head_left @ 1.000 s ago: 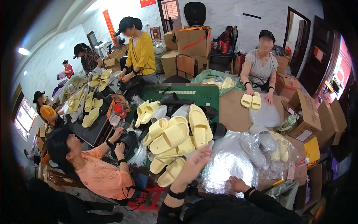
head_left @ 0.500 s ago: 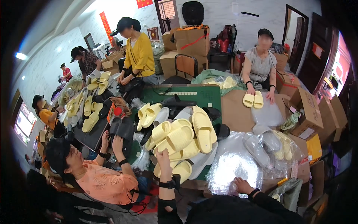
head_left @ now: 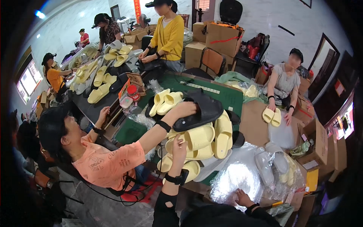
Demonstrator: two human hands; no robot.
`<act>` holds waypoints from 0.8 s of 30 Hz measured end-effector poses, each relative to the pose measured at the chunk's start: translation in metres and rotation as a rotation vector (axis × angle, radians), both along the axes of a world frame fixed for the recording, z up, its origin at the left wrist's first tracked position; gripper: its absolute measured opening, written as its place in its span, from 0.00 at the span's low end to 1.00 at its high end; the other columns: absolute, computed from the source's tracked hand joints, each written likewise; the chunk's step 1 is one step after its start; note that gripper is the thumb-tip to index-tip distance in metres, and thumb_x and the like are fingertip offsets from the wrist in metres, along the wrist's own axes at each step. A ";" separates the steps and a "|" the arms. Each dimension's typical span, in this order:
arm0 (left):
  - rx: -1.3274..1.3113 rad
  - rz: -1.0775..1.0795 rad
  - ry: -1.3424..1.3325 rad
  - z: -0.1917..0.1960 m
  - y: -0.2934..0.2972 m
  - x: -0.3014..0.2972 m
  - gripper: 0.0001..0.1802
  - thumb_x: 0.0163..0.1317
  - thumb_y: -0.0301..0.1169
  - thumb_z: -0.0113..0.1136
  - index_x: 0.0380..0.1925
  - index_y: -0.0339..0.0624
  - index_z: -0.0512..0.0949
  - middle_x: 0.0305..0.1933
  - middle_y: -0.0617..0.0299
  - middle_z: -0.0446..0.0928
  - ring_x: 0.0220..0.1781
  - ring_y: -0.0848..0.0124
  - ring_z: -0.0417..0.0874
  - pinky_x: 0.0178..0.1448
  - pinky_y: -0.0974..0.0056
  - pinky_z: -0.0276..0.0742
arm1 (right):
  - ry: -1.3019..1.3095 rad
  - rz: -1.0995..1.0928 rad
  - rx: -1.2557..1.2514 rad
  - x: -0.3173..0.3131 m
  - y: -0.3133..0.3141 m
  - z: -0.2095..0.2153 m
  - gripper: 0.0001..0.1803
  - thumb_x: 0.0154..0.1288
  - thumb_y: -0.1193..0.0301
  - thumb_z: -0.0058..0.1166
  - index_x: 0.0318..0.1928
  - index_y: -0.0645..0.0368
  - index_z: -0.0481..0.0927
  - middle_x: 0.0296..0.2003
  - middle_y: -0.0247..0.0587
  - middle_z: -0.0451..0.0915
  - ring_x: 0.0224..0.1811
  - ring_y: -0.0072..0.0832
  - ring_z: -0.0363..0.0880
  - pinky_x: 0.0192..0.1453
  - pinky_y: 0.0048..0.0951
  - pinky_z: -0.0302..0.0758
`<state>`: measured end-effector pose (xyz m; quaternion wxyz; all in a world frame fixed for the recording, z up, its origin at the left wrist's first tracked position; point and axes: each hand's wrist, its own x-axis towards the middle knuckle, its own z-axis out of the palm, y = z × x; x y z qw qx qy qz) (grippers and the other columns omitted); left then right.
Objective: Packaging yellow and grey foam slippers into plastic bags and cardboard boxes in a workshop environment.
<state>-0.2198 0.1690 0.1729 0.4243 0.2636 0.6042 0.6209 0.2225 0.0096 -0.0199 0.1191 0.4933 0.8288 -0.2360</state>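
Note:
My left hand (head_left: 179, 148) is raised in front of the slipper pile, its fingers curled together, with nothing visible in them. Right behind it are yellow slippers (head_left: 200, 137) with ribbed straps, heaped over grey ones. A co-worker's hand (head_left: 186, 109) reaches across to a pair of black slippers (head_left: 210, 109) on top of the heap. My right hand (head_left: 244, 198) rests with fingers apart on the near edge of a stack of shiny clear plastic bags (head_left: 236, 170). Beyond that hand, grey slippers (head_left: 264, 164) and yellow slippers (head_left: 290, 172) lie in clear plastic.
At the left sits the co-worker in an orange shirt (head_left: 109, 162). A red-lidded jar (head_left: 133, 92) stands on the green table mat (head_left: 234, 100). Across the table, another person handles yellow slippers (head_left: 271, 116). Cardboard boxes (head_left: 315, 140) line the right side. More slippers cover the far-left table.
The co-worker in orange has stretched an arm over the pile, and black slippers now lie on top. My view has turned left. My right hand stays on the plastic bags.

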 end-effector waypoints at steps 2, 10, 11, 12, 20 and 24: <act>0.067 -0.057 0.071 -0.002 0.002 0.000 0.23 0.60 0.26 0.54 0.57 0.40 0.66 0.46 0.59 0.69 0.45 0.73 0.70 0.49 0.69 0.68 | -0.009 -0.040 -0.077 -0.010 0.005 0.015 0.35 0.53 0.59 0.54 0.62 0.54 0.62 0.65 0.56 0.55 0.65 0.52 0.57 0.60 0.47 0.67; 0.138 -0.119 0.289 -0.008 0.044 0.005 0.22 0.58 0.29 0.55 0.54 0.38 0.69 0.44 0.54 0.71 0.45 0.67 0.71 0.53 0.65 0.66 | 0.068 -0.064 -0.015 -0.005 0.001 0.006 0.34 0.51 0.61 0.55 0.61 0.51 0.63 0.63 0.57 0.58 0.64 0.55 0.58 0.58 0.46 0.69; 0.156 -0.091 0.319 -0.013 0.047 0.003 0.23 0.57 0.29 0.56 0.54 0.40 0.69 0.44 0.53 0.71 0.43 0.65 0.71 0.51 0.64 0.66 | 0.043 -0.049 -0.034 -0.007 0.002 0.007 0.35 0.51 0.61 0.54 0.61 0.53 0.63 0.63 0.58 0.58 0.64 0.55 0.59 0.59 0.46 0.69; 0.163 -0.101 0.319 -0.010 0.049 0.004 0.23 0.57 0.29 0.56 0.54 0.40 0.69 0.44 0.53 0.71 0.43 0.65 0.71 0.51 0.64 0.66 | 0.044 -0.060 -0.028 -0.008 0.002 0.007 0.35 0.51 0.61 0.54 0.61 0.53 0.63 0.63 0.58 0.58 0.64 0.55 0.59 0.59 0.46 0.69; 0.167 -0.027 0.402 -0.024 0.040 0.016 0.24 0.53 0.25 0.57 0.53 0.36 0.69 0.53 0.53 0.69 0.55 0.61 0.68 0.58 0.62 0.62 | -0.004 -0.151 -0.042 -0.010 -0.005 0.002 0.35 0.53 0.59 0.52 0.61 0.56 0.61 0.65 0.55 0.55 0.66 0.52 0.56 0.59 0.47 0.68; 0.133 -0.050 0.407 -0.021 0.014 0.015 0.27 0.54 0.22 0.52 0.56 0.32 0.63 0.61 0.47 0.59 0.61 0.56 0.62 0.65 0.56 0.58 | -0.038 -0.099 -0.063 -0.015 -0.003 -0.009 0.35 0.54 0.60 0.51 0.62 0.58 0.60 0.66 0.53 0.54 0.66 0.49 0.56 0.57 0.49 0.69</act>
